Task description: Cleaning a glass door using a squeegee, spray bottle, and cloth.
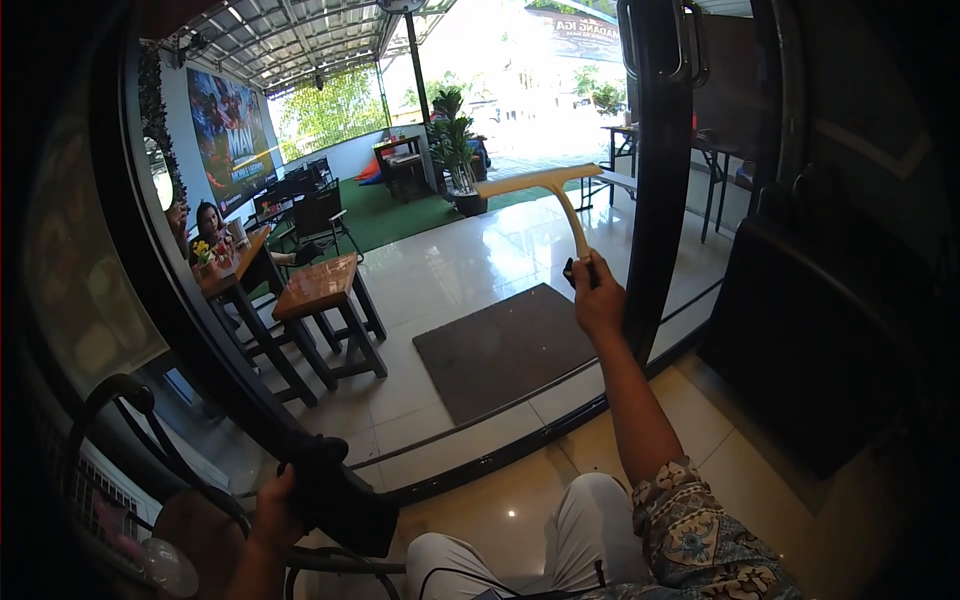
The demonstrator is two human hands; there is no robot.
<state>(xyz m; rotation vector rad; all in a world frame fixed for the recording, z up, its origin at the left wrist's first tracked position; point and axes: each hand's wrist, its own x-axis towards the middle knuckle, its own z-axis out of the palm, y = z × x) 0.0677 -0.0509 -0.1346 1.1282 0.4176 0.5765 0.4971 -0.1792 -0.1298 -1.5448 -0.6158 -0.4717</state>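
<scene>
My right hand (pixel 598 292), raised in the open doorway, is closed round the dark grip of a squeegee (pixel 568 205). Its pale yellowish T-shaped head points up and away from me, apart from the glass. Low on the left, my left hand (pixel 275 508) is closed against a bulky black object (pixel 345 490) by the door frame. Its fingers are partly hidden, and the black object is too dark to name.
A black door frame (pixel 650 170) stands right of the opening. Beyond the sill lie a brown doormat (pixel 505 350) and a wooden stool (pixel 318 288). A seated person (pixel 212 225) is at a high table. Dark furniture (pixel 810 330) stands at right, a curved metal-framed chair (pixel 110 390) at left.
</scene>
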